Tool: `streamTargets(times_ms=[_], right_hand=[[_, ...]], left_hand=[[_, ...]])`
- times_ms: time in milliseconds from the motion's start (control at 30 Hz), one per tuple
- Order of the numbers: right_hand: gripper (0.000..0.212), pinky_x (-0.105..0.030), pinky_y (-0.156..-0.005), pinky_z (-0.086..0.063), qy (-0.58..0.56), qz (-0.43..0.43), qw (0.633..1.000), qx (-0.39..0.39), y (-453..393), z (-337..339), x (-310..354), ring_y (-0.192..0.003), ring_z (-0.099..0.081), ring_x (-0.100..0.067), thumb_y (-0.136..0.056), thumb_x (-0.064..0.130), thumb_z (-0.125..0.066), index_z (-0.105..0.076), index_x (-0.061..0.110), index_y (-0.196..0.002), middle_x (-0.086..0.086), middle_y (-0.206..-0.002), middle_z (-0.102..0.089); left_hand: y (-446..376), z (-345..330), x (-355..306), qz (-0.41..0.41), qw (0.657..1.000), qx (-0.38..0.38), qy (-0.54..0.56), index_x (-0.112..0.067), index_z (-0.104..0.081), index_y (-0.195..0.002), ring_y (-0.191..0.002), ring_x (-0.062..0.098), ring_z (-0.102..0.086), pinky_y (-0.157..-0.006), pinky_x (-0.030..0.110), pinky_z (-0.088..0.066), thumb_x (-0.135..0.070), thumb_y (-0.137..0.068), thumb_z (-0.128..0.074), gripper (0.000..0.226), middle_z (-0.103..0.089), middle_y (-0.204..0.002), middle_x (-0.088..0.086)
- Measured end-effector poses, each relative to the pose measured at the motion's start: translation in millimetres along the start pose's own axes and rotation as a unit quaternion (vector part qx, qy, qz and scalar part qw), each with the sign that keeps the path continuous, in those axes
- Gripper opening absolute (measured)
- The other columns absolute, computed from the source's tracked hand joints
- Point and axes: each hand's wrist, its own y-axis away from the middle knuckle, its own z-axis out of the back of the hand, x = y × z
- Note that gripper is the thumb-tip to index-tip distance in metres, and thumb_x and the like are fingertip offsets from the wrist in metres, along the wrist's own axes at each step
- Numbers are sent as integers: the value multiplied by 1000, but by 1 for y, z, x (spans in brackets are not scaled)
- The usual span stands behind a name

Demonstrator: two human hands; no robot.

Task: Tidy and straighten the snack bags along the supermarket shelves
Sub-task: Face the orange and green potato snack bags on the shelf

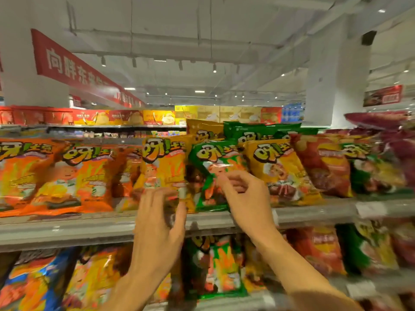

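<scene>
On the upper shelf (pixel 67 230) stands a row of snack bags. My left hand (pixel 159 221) rests with spread fingers on the lower edge of a yellow bag (pixel 164 162), thumb by its right corner. My right hand (pixel 244 196) has its fingers curled on the front of the green bag (pixel 208 158) next to it, pinching the foil. That green bag leans to the left, against the yellow one. Another yellow bag (pixel 278 167) leans to the right of my right hand. Motion blur softens both hands.
Orange bags (pixel 56 176) fill the shelf's left part; red (pixel 323 162) and green bags (pixel 372 169) fill the right. More green and yellow bags stand behind (pixel 251 131). The lower shelf holds blue (pixel 33 283), yellow and green bags (pixel 215 265). A white pillar (pixel 332 81) rises behind.
</scene>
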Motion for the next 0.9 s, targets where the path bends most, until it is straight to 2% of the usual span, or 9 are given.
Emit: streamTargets(times_ms=[133, 233, 300, 367, 467, 533, 633, 733, 900], right_hand=[[11, -11, -67, -50, 24, -19, 999, -33, -29, 83, -41, -80, -66, 2, -95, 30, -70, -74, 20, -95, 13, -85, -71], [18, -21, -78, -54, 58, -11, 996, -66, -54, 124, -66, -90, -67, -6, -93, 37, -71, -73, 21, -102, 9, -95, -72], [34, -39, -94, -52, 121, -10, 990, -70, -68, 140, -83, -109, -61, -18, -92, 44, -69, -67, 21, -117, 2, -112, -68], [57, -45, -103, -47, 169, -35, 984, -40, -82, 151, -98, -122, -53, -24, -89, 52, -69, -58, 18, -134, -3, -127, -61], [93, -37, -98, -45, 152, -149, 972, 96, -107, 160, -110, -124, -54, -25, -79, 69, -70, -42, 16, -149, -3, -137, -57], [108, -36, -94, -47, 117, -216, 954, 169, -123, 163, -112, -113, -58, -22, -63, 83, -71, -49, 17, -145, 3, -125, -62], [141, -50, -104, -51, 74, -272, 931, 231, -138, 163, -112, -117, -63, -28, -23, 95, -73, -57, 15, -138, -6, -130, -66], [148, -51, -105, -50, 75, -292, 916, 266, -145, 162, -114, -118, -62, -28, -13, 90, -78, -55, 12, -136, -7, -136, -63], [149, -50, -107, -49, 38, -326, 900, 288, -149, 160, -120, -128, -57, -29, -18, 83, -88, -46, 21, -147, -4, -145, -56]], left_hand=[[-13, -64, -55, 72, 996, 17, 45, -22, -53, -125, -103, -6, -50, -84, 6, -39, -51, -89, -50, 46, -54, -116, -11], [-28, -93, -68, 138, 990, 34, 16, -18, -39, -145, -124, 12, -49, -96, 23, -38, -55, -89, -55, 69, -50, -139, -2], [-41, -103, -69, 203, 979, 31, -7, -16, -30, -150, -129, 23, -48, -94, 32, -39, -58, -88, -57, 80, -47, -147, 3], [-54, -106, -66, 273, 960, 59, -19, -15, -31, -150, -129, 29, -49, -91, 35, -38, -64, -86, -57, 85, -48, -147, 7], [-74, -102, -59, 345, 929, 132, 21, -28, -61, -113, -101, 22, -62, -78, 31, -42, -78, -73, -58, 63, -67, -111, -2], [-83, -97, -57, 364, 910, 188, 54, -28, -60, -89, -78, 11, -58, -66, 26, -41, -81, -64, -60, 59, -62, -84, -8], [-94, -92, -45, 401, 877, 262, 28, -15, -57, -125, -107, 21, -57, -95, 38, -42, -86, -56, -68, 99, -60, -121, 2], [-100, -87, -39, 422, 858, 289, 34, -11, -35, -150, -139, 32, -39, -116, 54, -30, -89, -40, -75, 141, -36, -157, 8], [-108, -84, -29, 430, 839, 322, 85, -20, -37, -150, -143, 26, -35, -119, 51, -28, -81, -37, -83, 137, -34, -159, 2]])
